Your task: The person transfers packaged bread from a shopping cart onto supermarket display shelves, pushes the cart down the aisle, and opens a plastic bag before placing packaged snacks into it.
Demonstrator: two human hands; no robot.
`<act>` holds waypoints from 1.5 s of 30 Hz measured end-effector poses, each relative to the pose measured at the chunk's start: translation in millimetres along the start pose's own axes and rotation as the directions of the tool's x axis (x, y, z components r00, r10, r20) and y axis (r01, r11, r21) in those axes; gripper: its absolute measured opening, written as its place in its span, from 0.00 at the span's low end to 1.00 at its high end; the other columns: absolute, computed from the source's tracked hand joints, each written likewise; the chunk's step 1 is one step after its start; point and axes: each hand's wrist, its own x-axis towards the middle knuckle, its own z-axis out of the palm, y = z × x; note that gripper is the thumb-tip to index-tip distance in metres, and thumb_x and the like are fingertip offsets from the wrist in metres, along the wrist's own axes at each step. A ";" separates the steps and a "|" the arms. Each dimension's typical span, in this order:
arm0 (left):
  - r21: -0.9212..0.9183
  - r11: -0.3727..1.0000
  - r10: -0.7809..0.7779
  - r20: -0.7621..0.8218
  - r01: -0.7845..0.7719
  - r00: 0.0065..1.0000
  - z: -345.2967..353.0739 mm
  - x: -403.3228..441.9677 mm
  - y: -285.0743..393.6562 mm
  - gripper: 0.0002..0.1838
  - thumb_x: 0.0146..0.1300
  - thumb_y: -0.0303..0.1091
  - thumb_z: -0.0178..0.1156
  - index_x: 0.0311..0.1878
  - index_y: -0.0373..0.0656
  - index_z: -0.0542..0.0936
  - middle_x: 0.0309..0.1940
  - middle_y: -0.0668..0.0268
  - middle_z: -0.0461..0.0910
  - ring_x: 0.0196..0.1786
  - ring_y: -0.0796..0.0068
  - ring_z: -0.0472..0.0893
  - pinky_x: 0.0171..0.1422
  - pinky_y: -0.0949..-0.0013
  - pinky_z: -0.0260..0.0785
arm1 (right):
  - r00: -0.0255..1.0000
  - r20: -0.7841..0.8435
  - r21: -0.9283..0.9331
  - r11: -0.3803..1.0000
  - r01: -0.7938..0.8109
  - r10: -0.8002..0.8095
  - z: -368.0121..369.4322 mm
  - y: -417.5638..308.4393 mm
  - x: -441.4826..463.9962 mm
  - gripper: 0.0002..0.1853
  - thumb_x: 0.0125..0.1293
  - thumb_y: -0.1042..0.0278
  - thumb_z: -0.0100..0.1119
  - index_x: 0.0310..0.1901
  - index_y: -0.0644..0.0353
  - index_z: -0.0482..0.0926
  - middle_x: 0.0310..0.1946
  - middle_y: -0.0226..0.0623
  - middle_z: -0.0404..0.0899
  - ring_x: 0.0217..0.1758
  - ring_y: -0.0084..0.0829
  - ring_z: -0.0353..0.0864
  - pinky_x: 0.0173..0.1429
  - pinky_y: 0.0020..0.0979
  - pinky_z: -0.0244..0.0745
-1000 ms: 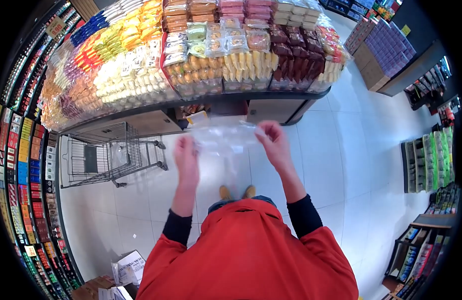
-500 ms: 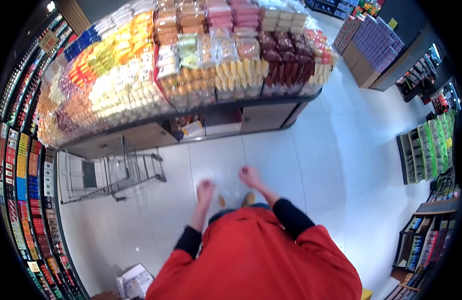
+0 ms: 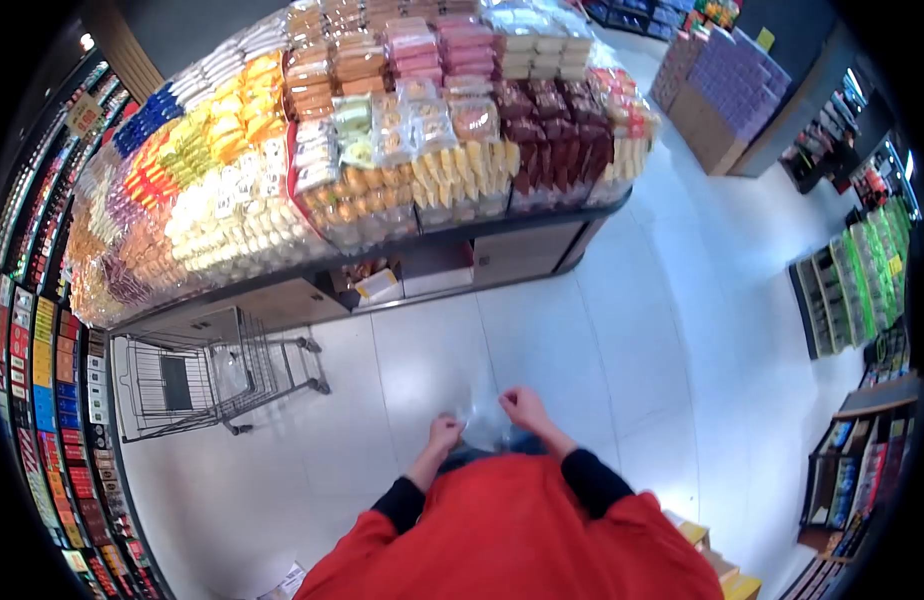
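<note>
Clear plastic bag (image 3: 485, 428) is being held before the red shirt (image 3: 512, 530), pinched by the left hand (image 3: 445, 431) and right hand (image 3: 523, 406); it is being judged light, limp, slippery, best gripped by its edges.

We are wearing a loose red top (image 3: 522, 530) with wide, softly creasing sleeves. Beyond the red top's sleeves, snug black undersleeves (image 3: 400, 503) are covering part of each forearm. Past the red top's front edge, dark blue legwear (image 3: 468, 458) is peeking out.
</note>
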 end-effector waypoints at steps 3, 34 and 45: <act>-0.265 0.956 0.048 -0.276 -0.124 0.960 -31.2 -9.0 129.5 0.14 0.68 0.39 0.64 0.48 0.37 0.84 0.36 0.62 0.85 0.42 0.73 0.82 0.51 0.66 0.75 | 0.983 -0.141 0.388 0.920 -0.056 0.119 -57.7 -36.7 37.2 0.13 0.70 0.62 0.62 0.46 0.64 0.84 0.31 0.37 0.86 0.34 0.28 0.83 0.44 0.32 0.77; 0.054 0.978 0.181 -0.705 -0.203 0.686 172.6 -106.5 105.7 0.04 0.57 0.30 0.63 0.33 0.41 0.82 0.31 0.52 0.82 0.39 0.48 0.81 0.46 0.51 0.73 | 0.753 0.541 -0.019 0.890 0.456 -0.374 -97.2 59.3 35.5 0.08 0.65 0.65 0.66 0.41 0.59 0.88 0.36 0.44 0.88 0.43 0.40 0.87 0.51 0.38 0.79; 0.625 0.648 0.464 -0.777 -0.435 -0.425 4.2 -295.0 396.1 0.06 0.64 0.21 0.64 0.43 0.40 0.81 0.44 0.63 0.78 0.47 0.64 0.75 0.49 0.66 0.69 | 0.453 -0.569 0.397 0.253 0.882 -0.686 -324.8 -228.9 -57.2 0.05 0.71 0.78 0.58 0.47 0.63 0.78 0.42 0.31 0.76 0.46 0.24 0.74 0.52 0.24 0.69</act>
